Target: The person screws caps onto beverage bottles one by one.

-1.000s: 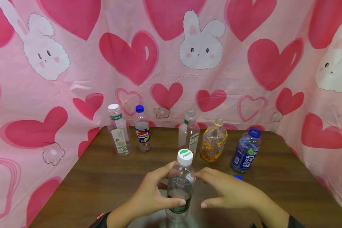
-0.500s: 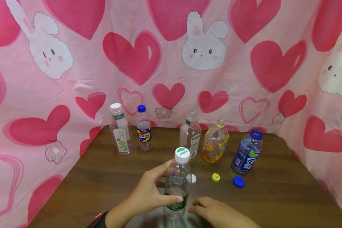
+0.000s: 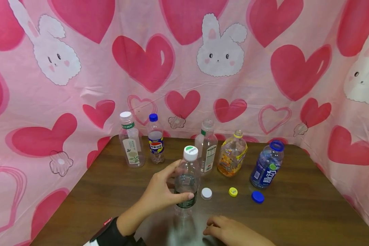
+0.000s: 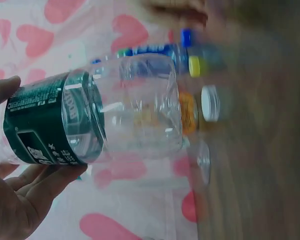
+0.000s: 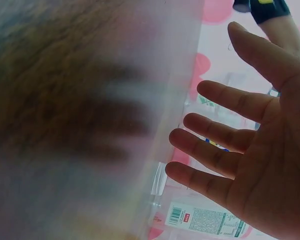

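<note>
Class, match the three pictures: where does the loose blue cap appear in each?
Head: blue cap lower right, on the table before the blue bottle.
Left wrist: blue cap blurred, near the top, right of centre, just above the yellow cap.
Right wrist: not visible.
Shared landmark: heart cloth.

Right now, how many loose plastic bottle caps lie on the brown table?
3: round white cap right of the held clear bottle, round yellow cap in the middle, round blue cap farthest right. Others may be hidden.

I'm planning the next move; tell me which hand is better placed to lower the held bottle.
Probably the left hand: it grips the green-labelled bottle above the table. The right hand is empty, not touching it.
</note>
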Motion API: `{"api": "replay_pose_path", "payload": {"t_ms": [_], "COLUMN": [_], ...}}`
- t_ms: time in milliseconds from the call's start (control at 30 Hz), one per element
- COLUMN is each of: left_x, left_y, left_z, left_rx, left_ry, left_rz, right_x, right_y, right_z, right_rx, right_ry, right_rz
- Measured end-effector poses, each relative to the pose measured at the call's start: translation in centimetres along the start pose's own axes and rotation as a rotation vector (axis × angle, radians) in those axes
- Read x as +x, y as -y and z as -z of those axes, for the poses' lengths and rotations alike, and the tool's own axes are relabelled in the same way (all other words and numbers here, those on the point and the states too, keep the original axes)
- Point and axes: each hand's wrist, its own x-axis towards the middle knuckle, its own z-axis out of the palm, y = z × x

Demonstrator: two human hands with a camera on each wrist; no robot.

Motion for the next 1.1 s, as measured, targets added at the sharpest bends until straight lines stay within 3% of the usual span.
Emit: {"api": "replay_pose_path", "payload": {"t_ms": [33,100,200,433,633,800,1100], "left_x": [0.5,1.6,3.3,7.3,9.9,11.3,12.6], "left_y": [0.3,0.9,1.9,5.0,7.1,8.1,9.7], "left_z": [0.2,0.5,0.9,1.1,0.8,0.2,-0.7], "left_rx": [0.019,0.072,0.16,0.293,0.327,0.33,0.337], "left_ry": [-0.019,-0.065,-0.147,-0.236,-0.301,-0.325,-0.366], "left_rz": [0.011,0.031,0.071,0.117,0.176,0.236,0.301], "right_x": [-0.1,-0.2,-0.2,-0.3,-0.3,-0.3,0.1], "right_y": [-0.3,-1.2,-2.4,-4.7,-2.7,-1.7,-6.2], "right_z": [-0.1,-0.6,-1.5,-3.5,-2.0,-1.3,-5.3], "right_rx": [-0.083,-0.172,-0.21,-0.12,-0.16,-0.152,-0.125], "right_ry": [-0.02,-0.056,-0.074,-0.038,-0.026,-0.009,-0.034], "right_rz": [0.093,0.2,0.253,0.195,0.173,0.153,0.177]}}
